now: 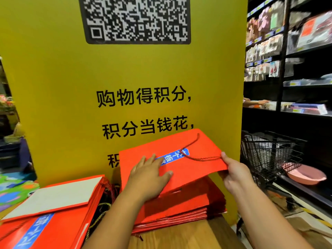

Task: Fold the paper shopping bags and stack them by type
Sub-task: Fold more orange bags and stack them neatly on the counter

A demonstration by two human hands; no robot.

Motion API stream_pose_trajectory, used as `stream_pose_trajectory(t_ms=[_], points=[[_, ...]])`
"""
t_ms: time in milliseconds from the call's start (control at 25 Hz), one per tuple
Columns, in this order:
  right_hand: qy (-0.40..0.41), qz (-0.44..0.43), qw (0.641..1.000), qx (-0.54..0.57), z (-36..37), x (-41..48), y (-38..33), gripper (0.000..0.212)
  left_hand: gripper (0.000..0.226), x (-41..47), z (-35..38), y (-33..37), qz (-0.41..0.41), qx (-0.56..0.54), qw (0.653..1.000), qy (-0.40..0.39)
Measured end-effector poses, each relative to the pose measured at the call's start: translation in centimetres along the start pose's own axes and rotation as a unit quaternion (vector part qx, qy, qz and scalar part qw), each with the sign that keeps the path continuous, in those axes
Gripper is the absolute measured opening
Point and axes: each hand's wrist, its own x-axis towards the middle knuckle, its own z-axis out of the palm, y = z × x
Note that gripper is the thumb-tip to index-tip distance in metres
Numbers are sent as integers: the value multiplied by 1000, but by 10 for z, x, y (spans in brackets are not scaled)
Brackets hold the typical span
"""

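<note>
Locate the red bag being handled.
Head view, centre: the red bag lies tilted over the right-hand stack, before the yellow sign, under the left hand, its corner pinched by the right hand.

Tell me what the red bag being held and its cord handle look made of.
The red bag: matte paper or thin card, judging by crisp edges and flat, unglossy face. Its cord handle: twisted dark-red string, probably textile; the twist shows.

The yellow board (53, 87) carries a QR code (137, 18) at top centre, then black "购物得积分," and "积分当钱花,". The red bag (179, 141) bears a blue label (172, 157), its white characters unreadable.
</note>
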Motion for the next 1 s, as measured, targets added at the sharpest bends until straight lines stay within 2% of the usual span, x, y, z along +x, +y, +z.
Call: stream_pose_trajectory(t_ms=[80, 160, 200, 240, 280, 360, 440, 480, 600, 720, 880, 1000], points=[[7, -11, 999, -31, -2, -13, 16, 11, 71, 0, 13, -10, -28, 13, 999, -33], [-33, -30, 987, -152, -8, -25, 30, 10, 74, -1, 31, -24, -62, 15, 992, -110], [-48, -53, 967, -244, -12, -26, 36, 9, 75, -4, 44, -33, -81, 9, 985, -155], [-57, -87, 932, -348, -16, -24, 39, 11, 76, -7, 57, -41, -98, 4, 977, -191], [-60, -125, 881, -452, -20, -20, 38, 12, 77, -11, 69, -49, -110, 2, 972, -208], [-50, -180, 757, -626, -25, -10, 36, 8, 77, -13, 85, -60, -118, 3, 973, -197], [-45, -243, 617, -747, -21, 1, 40, 35, 77, -5, 88, -62, -112, 8, 974, -195], [-55, -268, 584, -764, -15, 5, 44, 41, 76, 1, 88, -61, -108, 8, 974, -199], [-154, -260, 533, -790, 9, 19, 63, 45, 72, 14, 91, -59, -103, -2, 978, -181], [-203, -142, 441, -863, 10, 35, 84, 69, 72, 15, 103, -60, -109, 4, 981, -161], [-204, -109, 394, -889, -3, 48, 100, 79, 73, 17, 121, -60, -121, 48, 979, -158], [-207, -79, 375, -900, 1, 54, 103, 81, 72, 18, 127, -62, -118, 73, 977, -159]])
